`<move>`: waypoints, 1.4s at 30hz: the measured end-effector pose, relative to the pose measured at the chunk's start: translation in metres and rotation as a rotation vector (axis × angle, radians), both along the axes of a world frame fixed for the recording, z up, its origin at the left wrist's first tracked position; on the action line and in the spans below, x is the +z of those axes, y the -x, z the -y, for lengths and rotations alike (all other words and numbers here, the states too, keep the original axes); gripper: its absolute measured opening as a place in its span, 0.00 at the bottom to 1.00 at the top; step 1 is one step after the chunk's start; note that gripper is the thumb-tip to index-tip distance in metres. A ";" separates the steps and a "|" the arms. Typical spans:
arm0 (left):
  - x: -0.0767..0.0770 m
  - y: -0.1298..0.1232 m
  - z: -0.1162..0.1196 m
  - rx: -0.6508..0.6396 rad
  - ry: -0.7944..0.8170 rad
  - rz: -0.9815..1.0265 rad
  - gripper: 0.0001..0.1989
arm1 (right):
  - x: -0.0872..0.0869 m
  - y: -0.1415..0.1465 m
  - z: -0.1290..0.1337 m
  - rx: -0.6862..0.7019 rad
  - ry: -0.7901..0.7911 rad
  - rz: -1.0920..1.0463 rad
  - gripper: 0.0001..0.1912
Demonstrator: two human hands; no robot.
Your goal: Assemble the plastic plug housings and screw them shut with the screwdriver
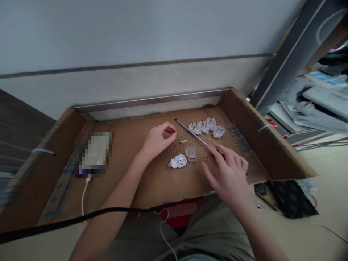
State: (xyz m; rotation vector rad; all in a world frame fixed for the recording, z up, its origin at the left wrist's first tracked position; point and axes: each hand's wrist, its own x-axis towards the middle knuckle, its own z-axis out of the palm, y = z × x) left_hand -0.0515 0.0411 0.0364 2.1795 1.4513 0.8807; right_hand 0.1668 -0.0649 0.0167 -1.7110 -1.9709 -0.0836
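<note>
Far off to the left of both hands, a blurred device [94, 154] lies on the cardboard-lined worktop [152, 181], a white cable [83, 195] running from it toward the near edge; it sits well apart from the work, likely parked out of the way.

Just right of it, past a bare stretch of cardboard, the left hand [156, 141] hovers curled, thumb and forefinger pressed together in a pinch on something too small to identify, the other fingers folded loosely. Below and to the right of that hand a white plug face [178, 161] lies flat beside a clear plug shell [191, 153], both within easy reach between the two hands, and a tiny pale part [184, 141] rests just above them. Small dark specks, possibly screws, dot the cardboard around these.

Farther right, a screwdriver [191, 132] lies slantwise, its thin shaft pointing up and left, its dark handle under the fingertips of the right hand [231, 174]. That hand is half spread, palm down, fingers reaching onto the handle rather than wrapped round it. Beyond the shaft, above the right hand, a cluster of clear plug pieces [206, 127] sits grouped together near the tray's raised cardboard wall [250, 134].
</note>
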 end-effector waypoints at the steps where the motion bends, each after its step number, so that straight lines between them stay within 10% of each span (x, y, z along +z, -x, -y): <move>1: -0.001 -0.002 0.003 -0.013 0.006 0.043 0.03 | 0.002 0.010 -0.006 0.004 0.068 -0.006 0.27; 12: -0.013 -0.013 0.016 -0.129 -0.265 -0.013 0.06 | -0.008 0.029 -0.050 0.152 0.254 -0.398 0.14; 20: -0.013 -0.007 0.015 -0.050 -0.491 -0.113 0.08 | -0.009 0.040 -0.103 0.367 0.450 -0.931 0.22; 42: -0.009 -0.008 0.017 -0.144 -0.455 -0.190 0.12 | -0.005 0.039 -0.098 0.346 0.593 -1.296 0.23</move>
